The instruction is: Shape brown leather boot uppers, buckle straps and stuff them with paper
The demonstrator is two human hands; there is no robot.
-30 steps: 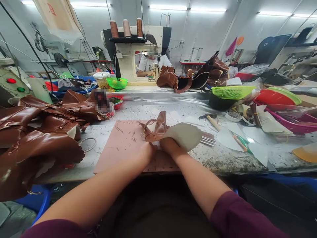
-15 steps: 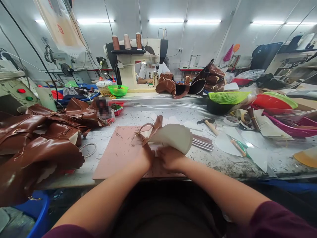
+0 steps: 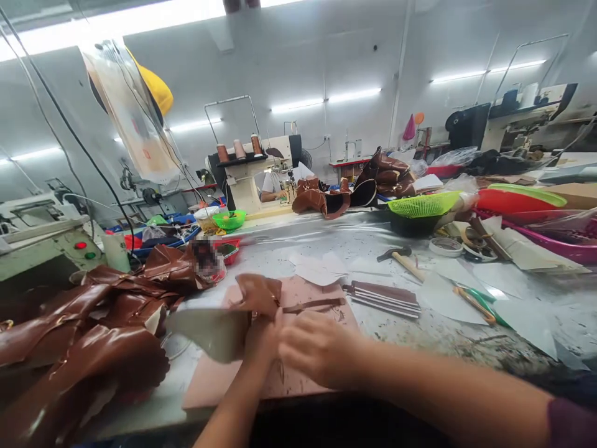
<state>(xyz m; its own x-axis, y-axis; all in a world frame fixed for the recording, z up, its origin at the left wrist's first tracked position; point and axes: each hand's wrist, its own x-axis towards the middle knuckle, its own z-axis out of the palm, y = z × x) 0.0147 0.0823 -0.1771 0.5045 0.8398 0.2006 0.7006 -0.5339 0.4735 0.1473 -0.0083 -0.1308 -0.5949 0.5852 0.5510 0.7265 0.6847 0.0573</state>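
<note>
Over the pink board [image 3: 219, 379], a brown leather piece [image 3: 259, 292] with a pale backing [image 3: 214, 333] is in my left hand [image 3: 261, 339]. The fingers of that hand are wrapped round it, and the pale side faces outward to the left. My right hand [image 3: 319, 348] is closed against my left hand, its fingers curled. Motion blur and the fingers hide what it grips. A thin brown strip [image 3: 321, 303] extends across the board just beyond my right hand. Beside the board lies a stack of brown strips with pale edges [image 3: 385, 297].
Shiny brown leather pieces [image 3: 107, 348] are heaped at the left. A hammer [image 3: 405, 262], green-handled scissors [image 3: 487, 305] and white sheets lie on the right. Farther back stand a yellow-green basket [image 3: 422, 204] and a sewing machine [image 3: 242, 186], with a person partly visible behind it.
The leather piece has been turned, so its pale backing has swung from the right to the left of my hands. My view has tilted and shifted. The thin strip now shows on the board.
</note>
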